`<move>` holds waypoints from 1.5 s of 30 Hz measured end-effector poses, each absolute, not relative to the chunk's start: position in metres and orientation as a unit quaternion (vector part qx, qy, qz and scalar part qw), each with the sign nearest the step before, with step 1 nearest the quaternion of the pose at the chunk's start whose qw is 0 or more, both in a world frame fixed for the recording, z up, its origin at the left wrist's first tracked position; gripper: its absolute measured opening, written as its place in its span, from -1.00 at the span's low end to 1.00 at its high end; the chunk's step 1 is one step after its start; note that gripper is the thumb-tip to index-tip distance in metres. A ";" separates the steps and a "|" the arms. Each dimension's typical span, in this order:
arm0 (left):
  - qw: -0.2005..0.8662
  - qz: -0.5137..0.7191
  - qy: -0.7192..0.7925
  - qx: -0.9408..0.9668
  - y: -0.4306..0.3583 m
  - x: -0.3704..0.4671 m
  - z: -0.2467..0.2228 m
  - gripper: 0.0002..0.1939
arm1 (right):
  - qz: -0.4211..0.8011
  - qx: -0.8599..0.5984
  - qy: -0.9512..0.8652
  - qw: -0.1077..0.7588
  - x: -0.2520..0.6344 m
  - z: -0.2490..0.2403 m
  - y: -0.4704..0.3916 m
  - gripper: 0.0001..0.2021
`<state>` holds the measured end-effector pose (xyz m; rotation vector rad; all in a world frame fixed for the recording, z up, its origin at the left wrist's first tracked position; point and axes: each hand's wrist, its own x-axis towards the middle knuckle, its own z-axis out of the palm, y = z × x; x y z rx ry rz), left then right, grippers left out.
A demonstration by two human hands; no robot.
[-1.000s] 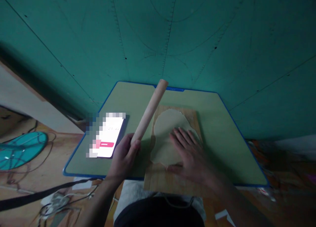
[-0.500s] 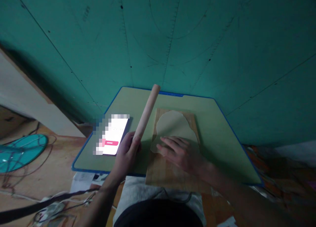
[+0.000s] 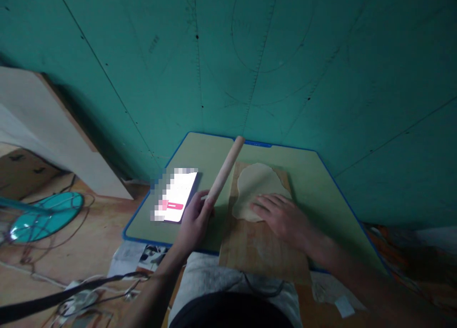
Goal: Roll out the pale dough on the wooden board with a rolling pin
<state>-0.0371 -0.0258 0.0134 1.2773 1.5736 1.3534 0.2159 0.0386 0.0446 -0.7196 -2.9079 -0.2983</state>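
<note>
A pale wooden rolling pin (image 3: 226,169) is gripped near its lower end by my left hand (image 3: 197,214). It slants up and away to the right, left of a wooden board (image 3: 246,244). On that board lies a thin, irregular sheet of rolled dough (image 3: 257,183). My right hand (image 3: 282,216) rests with outstretched fingers on the lower right part of the dough and hides that edge. No object shows in this hand.
The board sits on a small light-green table (image 3: 317,199) with a blue rim, overhanging its near edge. A lit phone (image 3: 178,194) lies left of my left hand. A green wall (image 3: 221,56) stands behind. Cables and a power strip (image 3: 80,297) are on the floor at left.
The view has shifted, so everything sits further right. My right hand's fingers, spread over the dough's near edge before, now lie flatter and closer together. My left hand keeps hold of the rolling pin.
</note>
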 end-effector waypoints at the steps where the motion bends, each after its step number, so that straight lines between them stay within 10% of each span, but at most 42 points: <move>1: 0.332 0.517 0.612 0.497 -0.025 -0.038 0.012 -0.57 | -0.090 -0.249 -0.961 0.081 0.215 0.043 0.039 -0.68; 10: 0.170 0.475 0.667 0.549 -0.021 -0.036 0.001 -0.61 | -0.071 -0.371 -0.908 0.180 0.206 0.050 0.052 -0.74; 21: 0.122 0.436 0.648 0.613 -0.018 -0.036 -0.007 -0.63 | 0.074 -0.425 -0.825 0.365 0.228 0.170 0.033 -0.61; 32: 0.034 0.382 0.647 0.659 -0.018 -0.038 -0.013 -0.71 | 0.164 -0.473 -0.857 0.124 0.232 0.085 0.113 -0.68; 45: 0.001 0.338 0.646 0.684 -0.017 -0.041 -0.013 -0.69 | 0.059 -0.493 -0.847 0.188 0.222 0.057 0.120 -0.77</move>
